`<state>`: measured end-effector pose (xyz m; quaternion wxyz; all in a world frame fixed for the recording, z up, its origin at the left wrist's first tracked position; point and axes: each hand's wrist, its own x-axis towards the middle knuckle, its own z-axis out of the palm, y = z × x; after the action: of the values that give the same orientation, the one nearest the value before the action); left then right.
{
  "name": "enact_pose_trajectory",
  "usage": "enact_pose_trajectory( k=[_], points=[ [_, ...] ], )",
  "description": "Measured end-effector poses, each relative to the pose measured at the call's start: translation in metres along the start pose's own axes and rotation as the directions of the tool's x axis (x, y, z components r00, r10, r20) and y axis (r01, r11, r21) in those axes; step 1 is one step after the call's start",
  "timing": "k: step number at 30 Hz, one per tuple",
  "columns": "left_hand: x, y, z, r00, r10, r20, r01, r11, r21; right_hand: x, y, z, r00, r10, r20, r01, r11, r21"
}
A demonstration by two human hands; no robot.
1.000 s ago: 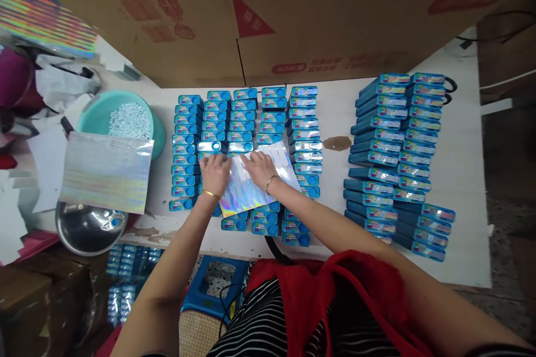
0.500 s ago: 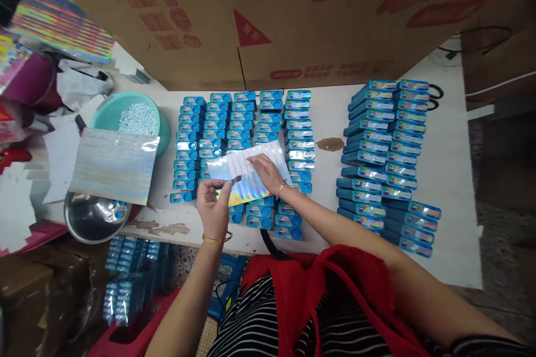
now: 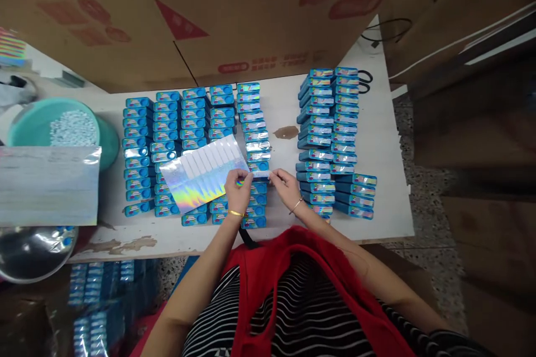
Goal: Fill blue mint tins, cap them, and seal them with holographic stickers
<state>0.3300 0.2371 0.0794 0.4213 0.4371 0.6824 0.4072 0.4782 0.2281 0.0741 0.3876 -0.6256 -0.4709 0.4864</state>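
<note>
Between my two hands a small shiny sticker strip (image 3: 261, 174) is stretched level over a row of blue boxes. My left hand (image 3: 238, 187) pinches its left end, and my right hand (image 3: 286, 187) pinches the right end. Just left of my left hand a holographic sticker sheet (image 3: 201, 170) lies across the box tops, with a row of pale blank strips along its upper part. Below the strip the blue boxes (image 3: 257, 201) stand close together in columns. Several in the nearest column carry shiny strips on top.
More blue boxes (image 3: 316, 139) stand in columns at the right, with black scissors (image 3: 365, 79) behind them. A large cardboard box (image 3: 138, 67) walls off the back. Leftward are a green basin (image 3: 109, 142) of white pieces, another silvery sheet (image 3: 50, 187) and a metal bowl (image 3: 33, 254).
My right hand has left the sticker sheet and now grips the strip's other end. Both hands have come together over the boxes' right column. The view has shifted to the right.
</note>
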Motion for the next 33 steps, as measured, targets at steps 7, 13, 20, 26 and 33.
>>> enact_pose_trajectory(
  k=[7, 13, 20, 26, 33],
  points=[
    [0.024, -0.001, 0.026, 0.992, 0.123, -0.004, -0.101, 0.835, 0.540, 0.035, 0.032, -0.012, 0.991, -0.129, 0.030, 0.129, 0.888, -0.441],
    [0.024, -0.006, 0.034, 0.995, 0.089, 0.047, -0.097, 0.723, 0.684, 0.042, 0.045, -0.010, 0.993, -0.086, 0.083, 0.118, 0.818, -0.563],
    [0.035, -0.002, 0.025, 0.997, 0.049, -0.052, 0.002, 0.706, 0.708, 0.029, 0.056, 0.000, 0.995, -0.068, -0.072, 0.029, 0.896, -0.443],
    [0.032, -0.006, 0.024, 0.998, 0.042, -0.037, 0.000, 0.675, 0.738, 0.014, 0.062, 0.004, 0.998, -0.064, 0.019, 0.065, 0.870, -0.489],
    [0.067, -0.005, -0.061, 0.969, 0.223, 0.106, -0.232, 0.680, 0.695, 0.044, 0.007, 0.028, 0.963, -0.257, 0.085, 0.245, 0.691, -0.680]
  ],
)
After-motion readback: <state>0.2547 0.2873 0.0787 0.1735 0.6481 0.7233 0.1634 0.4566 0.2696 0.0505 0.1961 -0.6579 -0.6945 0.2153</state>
